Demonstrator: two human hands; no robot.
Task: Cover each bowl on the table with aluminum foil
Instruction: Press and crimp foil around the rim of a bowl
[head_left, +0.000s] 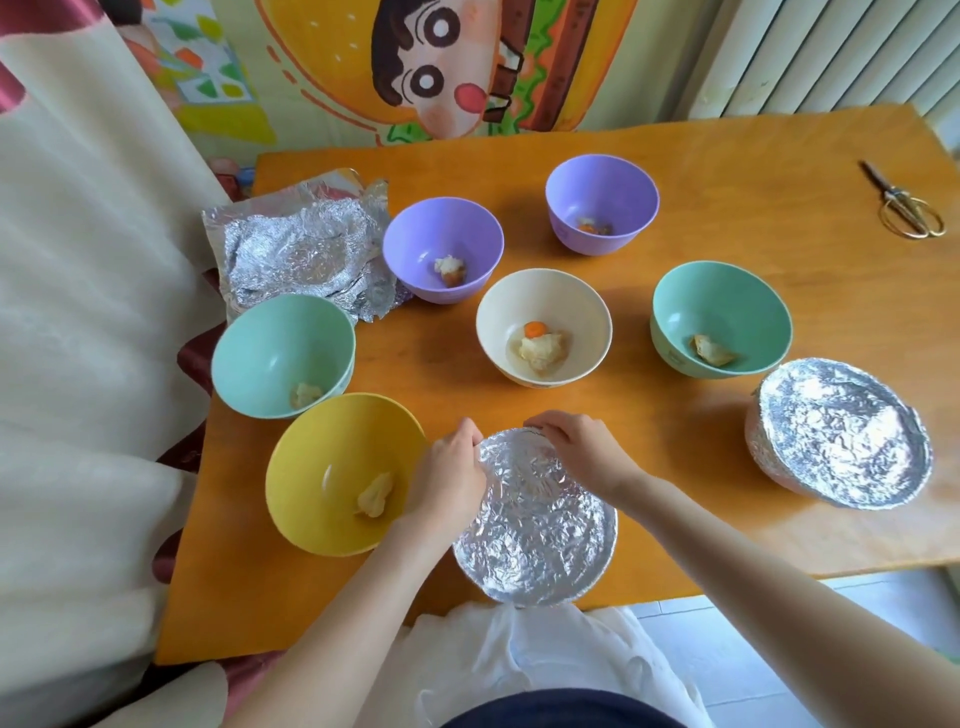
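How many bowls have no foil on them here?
6: left purple bowl beside the loose foil, far purple bowl, cream bowl mid-table, right green bowl, left green bowl, yellow bowl beside the front foil-covered bowl. None appears hidden.

I log: orange table (727, 166) carries six open bowls (543, 291), two foil-covered bowls (841, 436), crumpled foil sheets (301, 249) upper left, scissors (906, 208) upper right.
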